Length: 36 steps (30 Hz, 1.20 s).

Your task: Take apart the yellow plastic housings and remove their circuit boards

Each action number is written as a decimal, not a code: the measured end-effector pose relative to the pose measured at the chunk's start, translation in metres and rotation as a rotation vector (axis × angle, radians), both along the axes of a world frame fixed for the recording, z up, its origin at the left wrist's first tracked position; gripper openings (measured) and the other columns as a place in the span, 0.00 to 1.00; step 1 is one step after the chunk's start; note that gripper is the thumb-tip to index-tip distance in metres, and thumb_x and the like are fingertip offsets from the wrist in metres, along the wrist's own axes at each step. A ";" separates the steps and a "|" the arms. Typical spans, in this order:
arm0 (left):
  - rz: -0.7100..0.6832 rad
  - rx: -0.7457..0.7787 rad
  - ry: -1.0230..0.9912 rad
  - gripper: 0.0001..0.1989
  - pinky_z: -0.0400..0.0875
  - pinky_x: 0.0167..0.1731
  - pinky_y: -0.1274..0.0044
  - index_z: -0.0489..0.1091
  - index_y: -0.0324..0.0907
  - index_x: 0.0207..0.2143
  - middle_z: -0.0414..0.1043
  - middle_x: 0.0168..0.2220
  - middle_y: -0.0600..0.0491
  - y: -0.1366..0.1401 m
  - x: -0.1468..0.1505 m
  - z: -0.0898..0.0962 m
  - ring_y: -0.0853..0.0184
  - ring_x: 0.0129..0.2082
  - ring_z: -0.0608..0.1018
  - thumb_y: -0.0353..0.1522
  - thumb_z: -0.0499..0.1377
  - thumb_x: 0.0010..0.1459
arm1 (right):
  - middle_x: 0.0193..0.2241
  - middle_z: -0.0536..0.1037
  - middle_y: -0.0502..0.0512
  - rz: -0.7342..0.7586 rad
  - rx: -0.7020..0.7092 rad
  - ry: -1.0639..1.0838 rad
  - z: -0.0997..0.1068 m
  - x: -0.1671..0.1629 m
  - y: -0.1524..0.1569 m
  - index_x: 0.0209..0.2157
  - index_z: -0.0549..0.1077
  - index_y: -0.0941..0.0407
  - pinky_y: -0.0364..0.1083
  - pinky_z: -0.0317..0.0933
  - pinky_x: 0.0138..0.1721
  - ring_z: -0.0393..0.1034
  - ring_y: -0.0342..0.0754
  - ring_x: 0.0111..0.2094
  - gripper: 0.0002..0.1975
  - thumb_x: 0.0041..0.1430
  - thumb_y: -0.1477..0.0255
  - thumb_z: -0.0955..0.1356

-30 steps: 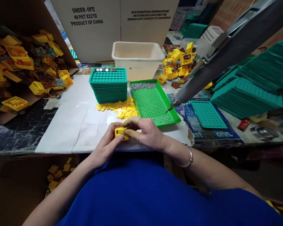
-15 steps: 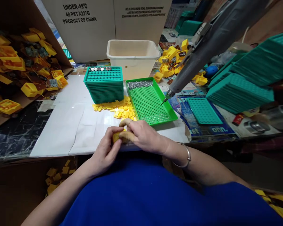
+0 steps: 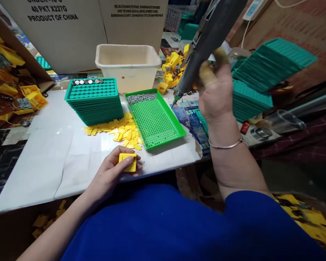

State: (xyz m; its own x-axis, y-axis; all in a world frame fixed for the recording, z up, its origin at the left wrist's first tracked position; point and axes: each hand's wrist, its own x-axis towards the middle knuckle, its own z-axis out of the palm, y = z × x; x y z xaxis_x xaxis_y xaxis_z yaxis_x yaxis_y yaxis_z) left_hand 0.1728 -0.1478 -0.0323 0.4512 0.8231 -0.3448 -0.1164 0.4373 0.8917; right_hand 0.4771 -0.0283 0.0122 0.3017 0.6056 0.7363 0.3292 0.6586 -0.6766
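Note:
My left hand (image 3: 115,165) holds a small square yellow plastic case (image 3: 127,162) above the front edge of the white work surface, thumb on top. My right hand (image 3: 217,88) is raised beside the grey electric screwdriver (image 3: 194,61), its fingers apart and somewhat blurred; whether they touch the tool cannot be made out. The screwdriver hangs slanted, its bit pointing down near the right edge of a green perforated tray (image 3: 163,121). Small metal screws (image 3: 141,98) fill the tray's far end. Flat yellow plastic pieces (image 3: 126,130) lie loose left of the tray.
Stacked teal trays (image 3: 93,105) stand left of the yellow pieces, with round metal bits on top. Behind is a cream plastic bin (image 3: 127,76). More teal trays (image 3: 263,72) lean at right. Cartons of yellow housings (image 3: 9,87) flank the table.
My right hand has left the yellow case and moved up and right to the screwdriver. My left hand keeps the case. The view has turned right.

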 end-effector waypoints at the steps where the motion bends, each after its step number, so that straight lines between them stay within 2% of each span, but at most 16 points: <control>1: -0.009 -0.010 0.010 0.12 0.76 0.34 0.76 0.68 0.42 0.40 0.76 0.42 0.50 0.001 0.002 0.001 0.64 0.38 0.80 0.38 0.63 0.59 | 0.44 0.75 0.53 0.098 -0.061 0.003 0.000 0.003 0.009 0.49 0.62 0.50 0.48 0.67 0.48 0.72 0.45 0.46 0.24 0.55 0.57 0.70; 4: -0.003 -0.017 0.052 0.13 0.77 0.33 0.76 0.69 0.42 0.42 0.76 0.43 0.49 0.003 0.004 -0.001 0.65 0.37 0.80 0.39 0.63 0.59 | 0.30 0.75 0.44 0.352 -0.090 0.051 -0.003 -0.015 0.011 0.42 0.64 0.49 0.43 0.68 0.34 0.71 0.41 0.31 0.23 0.49 0.58 0.75; 7: -0.012 -0.023 0.075 0.13 0.77 0.33 0.76 0.69 0.43 0.43 0.77 0.42 0.49 0.004 0.003 -0.003 0.64 0.38 0.80 0.40 0.63 0.59 | 0.30 0.75 0.45 0.513 -0.116 0.186 -0.006 -0.055 -0.013 0.36 0.68 0.52 0.42 0.67 0.32 0.71 0.41 0.31 0.16 0.50 0.61 0.75; 11: -0.006 -0.027 0.073 0.13 0.78 0.36 0.75 0.68 0.43 0.43 0.78 0.41 0.49 0.005 0.003 -0.003 0.63 0.40 0.80 0.39 0.63 0.59 | 0.24 0.72 0.44 0.654 -0.309 0.276 -0.012 -0.095 -0.039 0.32 0.69 0.51 0.44 0.63 0.24 0.68 0.42 0.23 0.18 0.48 0.55 0.74; 15: 0.009 -0.030 0.073 0.12 0.77 0.37 0.75 0.68 0.43 0.43 0.79 0.39 0.49 0.005 0.006 -0.001 0.63 0.41 0.81 0.38 0.62 0.60 | 0.20 0.68 0.43 0.596 -0.322 0.333 -0.023 -0.110 -0.045 0.29 0.68 0.52 0.43 0.57 0.19 0.61 0.40 0.18 0.17 0.48 0.56 0.74; 21: -0.002 -0.008 0.037 0.11 0.77 0.36 0.75 0.69 0.43 0.43 0.79 0.38 0.50 0.005 0.004 -0.005 0.64 0.38 0.81 0.38 0.62 0.60 | 0.20 0.67 0.44 0.453 -0.337 0.261 -0.035 -0.113 -0.042 0.30 0.68 0.52 0.44 0.62 0.22 0.63 0.41 0.20 0.19 0.50 0.51 0.72; 29: 0.012 -0.038 0.002 0.11 0.77 0.37 0.74 0.69 0.43 0.42 0.79 0.39 0.49 0.005 0.003 -0.007 0.61 0.42 0.81 0.37 0.62 0.60 | 0.21 0.68 0.45 0.439 -0.342 0.220 -0.043 -0.113 -0.040 0.30 0.67 0.51 0.44 0.60 0.22 0.61 0.41 0.19 0.18 0.52 0.51 0.70; 33: 0.063 -0.100 -0.072 0.10 0.78 0.39 0.70 0.68 0.42 0.44 0.79 0.42 0.47 0.007 0.003 -0.008 0.58 0.44 0.81 0.34 0.59 0.60 | 0.20 0.67 0.44 0.475 -0.324 0.218 -0.039 -0.113 -0.040 0.31 0.68 0.50 0.45 0.58 0.19 0.61 0.42 0.18 0.18 0.50 0.51 0.72; 36: 0.091 -0.128 -0.116 0.10 0.78 0.40 0.68 0.68 0.40 0.44 0.78 0.42 0.45 0.009 0.005 -0.008 0.56 0.44 0.81 0.32 0.59 0.59 | 0.22 0.69 0.45 0.458 -0.337 0.257 -0.023 -0.116 -0.045 0.32 0.68 0.49 0.45 0.57 0.19 0.61 0.42 0.18 0.20 0.48 0.50 0.73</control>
